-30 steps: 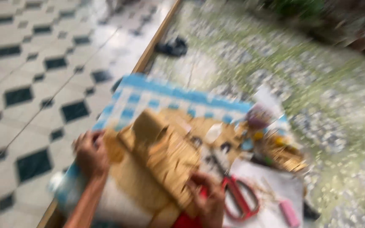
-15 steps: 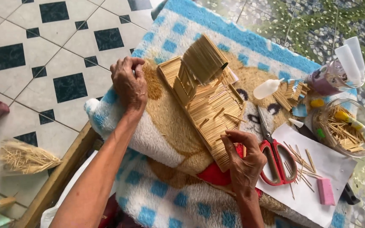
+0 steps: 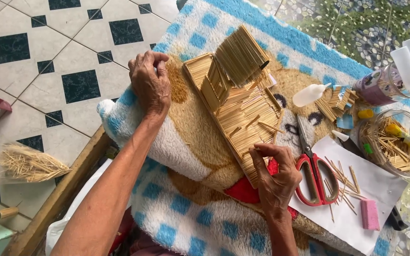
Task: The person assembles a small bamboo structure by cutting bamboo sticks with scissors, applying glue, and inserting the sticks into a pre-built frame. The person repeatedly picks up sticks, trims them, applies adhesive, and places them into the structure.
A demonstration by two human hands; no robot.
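Wooden toothpicks, pale and thin, made up nearly everything under the hands: the right hand [image 3: 276, 178] had its fingertips [image 3: 257, 149] pinched together on the near edge of a flat base of glued sticks [image 3: 247, 123], apparently pressing or seating one stick there, so the step looked like fixing a piece, and the next move would call for a fine, steady touch. Just right of that hand lay red-handled scissors [image 3: 315, 175] on a white paper sheet [image 3: 380, 189] strewn with loose sticks, a pink eraser-like block [image 3: 369, 214] beyond. Further off, the small stick house with a slanted roof [image 3: 231, 66] stood on the base. The left hand [image 3: 149, 83], fingers curled, gripped the fluffy blue-and-white checked blanket [image 3: 195, 208] beside the model. A clear plastic tub of sticks [image 3: 392, 144] sat well to the right.
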